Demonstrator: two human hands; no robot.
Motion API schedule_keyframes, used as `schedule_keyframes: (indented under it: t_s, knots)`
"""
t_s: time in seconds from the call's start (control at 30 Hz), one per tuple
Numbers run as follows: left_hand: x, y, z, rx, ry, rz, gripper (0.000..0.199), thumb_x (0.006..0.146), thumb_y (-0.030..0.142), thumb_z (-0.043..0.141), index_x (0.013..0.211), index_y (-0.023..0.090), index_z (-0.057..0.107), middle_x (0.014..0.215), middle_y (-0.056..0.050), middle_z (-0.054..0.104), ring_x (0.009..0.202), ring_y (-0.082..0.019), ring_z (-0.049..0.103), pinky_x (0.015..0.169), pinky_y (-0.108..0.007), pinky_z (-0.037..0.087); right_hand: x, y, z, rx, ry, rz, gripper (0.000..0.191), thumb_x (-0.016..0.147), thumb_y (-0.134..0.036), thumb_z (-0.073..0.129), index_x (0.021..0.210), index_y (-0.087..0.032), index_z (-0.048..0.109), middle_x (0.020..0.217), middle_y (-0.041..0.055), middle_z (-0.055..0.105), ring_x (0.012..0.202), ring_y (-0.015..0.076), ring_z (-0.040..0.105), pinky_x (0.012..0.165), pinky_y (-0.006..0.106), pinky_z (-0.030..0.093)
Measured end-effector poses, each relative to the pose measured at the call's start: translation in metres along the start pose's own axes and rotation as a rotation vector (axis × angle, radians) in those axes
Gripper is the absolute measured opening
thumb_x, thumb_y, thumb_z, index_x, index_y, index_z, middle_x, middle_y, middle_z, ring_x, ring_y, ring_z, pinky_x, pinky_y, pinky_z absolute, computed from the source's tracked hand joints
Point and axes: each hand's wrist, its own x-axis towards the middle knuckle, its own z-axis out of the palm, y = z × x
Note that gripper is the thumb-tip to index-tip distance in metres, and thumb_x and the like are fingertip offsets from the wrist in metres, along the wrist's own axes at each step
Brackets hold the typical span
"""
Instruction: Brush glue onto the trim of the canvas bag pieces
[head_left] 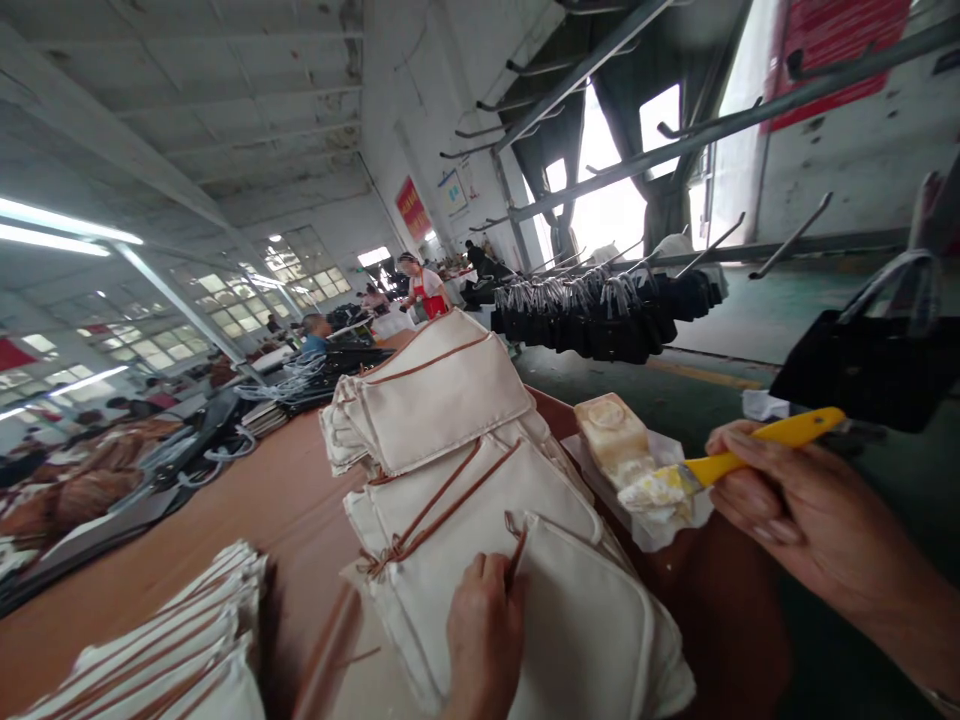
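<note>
My right hand (787, 500) is closed round the yellow handle of a brush (731, 462), whose bristles are caked with a whitish paste. The brush head is at a pale, crusted container (611, 430) resting on a white sheet (664, 535); whether they touch I cannot tell. My left hand (487, 630) pinches a thin brown strip (516, 555) at the edge of the top cream bag panel (577, 610). Beneath and behind it lie more cream panels (450, 390) in overlapping stacks, with brown cords across them.
Another pile of cream pieces with brown strips (172, 650) lies at the lower left of the brown table (300, 500). Black bags (600, 320) hang from a metal rack (592, 185) at the right. A person in a red apron (431, 290) stands farther back.
</note>
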Motion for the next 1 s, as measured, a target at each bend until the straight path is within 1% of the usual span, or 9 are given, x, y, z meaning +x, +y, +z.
schedule_keyframes:
  t_s: [0.1,0.23,0.3,0.4,0.57,0.73,0.8,0.87,1.0]
  knots:
    - [-0.004,-0.001,0.003,0.099,0.183,0.125,0.011,0.088,0.014,0.055,0.08,0.022,0.059,0.079,-0.001,0.064,0.071,-0.016,0.061,0.06,-0.025,0.04,0.0,0.0,-0.005,-0.015,0.034,-0.022,0.021,0.093,-0.034,0.062,0.083,-0.016,0.067,0.045,-0.0037,0.035,0.037,0.0076,0.029,0.041,0.024,0.026]
    - [-0.02,-0.002,-0.017,0.32,0.564,0.539,0.017,0.089,0.009,0.052,0.096,0.021,0.062,0.078,-0.002,0.064,0.067,-0.017,0.057,0.065,-0.031,0.04,0.002,-0.001,-0.006,-0.007,0.055,-0.022,0.021,0.092,-0.034,0.063,0.082,-0.016,0.067,0.044,-0.004,0.034,0.036,0.0068,0.028,0.04,0.024,0.024]
    - [-0.027,-0.001,-0.027,0.404,0.63,0.632,0.021,0.089,0.007,0.05,0.101,0.02,0.062,0.078,-0.002,0.064,0.066,-0.016,0.055,0.065,-0.032,0.039,0.002,-0.004,-0.004,-0.007,0.064,-0.036,0.022,0.092,-0.033,0.063,0.08,-0.016,0.067,0.043,-0.0038,0.033,0.036,0.007,0.028,0.04,0.024,0.025]
    - [-0.032,-0.002,-0.03,0.439,0.592,0.62,0.019,0.089,0.006,0.049,0.094,0.02,0.061,0.073,-0.001,0.06,0.065,-0.016,0.054,0.063,-0.031,0.039,0.003,-0.006,-0.002,-0.01,0.089,-0.063,0.021,0.091,-0.033,0.063,0.079,-0.016,0.067,0.042,-0.0039,0.033,0.037,0.007,0.028,0.041,0.023,0.027]
    - [-0.028,-0.007,-0.015,0.36,0.559,0.529,0.017,0.089,0.009,0.053,0.094,0.022,0.062,0.076,-0.001,0.062,0.068,-0.018,0.054,0.065,-0.031,0.04,0.001,-0.002,-0.004,-0.019,0.061,-0.032,0.019,0.09,-0.036,0.066,0.083,-0.018,0.066,0.042,-0.0045,0.035,0.035,0.0077,0.029,0.039,0.023,0.029]
    - [-0.007,-0.007,-0.012,-0.128,0.26,0.129,0.009,0.085,0.019,0.057,0.077,0.022,0.056,0.093,-0.004,0.063,0.083,-0.02,0.06,0.072,-0.032,0.046,0.006,0.01,-0.004,0.02,0.012,0.016,0.02,0.093,-0.035,0.061,0.084,-0.017,0.064,0.044,-0.0045,0.036,0.037,0.0073,0.028,0.04,0.024,0.025]
    - [0.005,-0.006,-0.013,-0.35,0.097,-0.056,0.006,0.084,0.026,0.058,0.08,0.021,0.057,0.092,-0.006,0.064,0.083,-0.021,0.061,0.075,-0.034,0.047,0.009,0.016,0.001,0.042,-0.019,0.055,0.021,0.093,-0.035,0.062,0.082,-0.017,0.062,0.044,-0.0055,0.035,0.037,0.0065,0.027,0.039,0.023,0.022]
    - [0.017,-0.005,-0.012,-0.513,0.007,-0.202,0.02,0.084,0.037,0.059,0.09,0.018,0.06,0.088,-0.007,0.067,0.082,-0.023,0.063,0.077,-0.036,0.046,0.012,0.024,0.009,0.049,-0.048,0.087,0.02,0.09,-0.035,0.067,0.082,-0.018,0.06,0.045,-0.0069,0.037,0.036,0.0055,0.026,0.039,0.021,0.02]
    - [0.032,-0.004,-0.008,-0.689,-0.052,-0.253,0.039,0.086,0.05,0.054,0.099,0.014,0.064,0.086,-0.009,0.072,0.081,-0.024,0.066,0.072,-0.032,0.048,0.021,0.04,0.028,-0.018,-0.076,0.121,0.027,0.083,-0.039,0.075,0.087,-0.018,0.057,0.045,-0.008,0.041,0.036,0.0048,0.027,0.038,0.019,0.017]
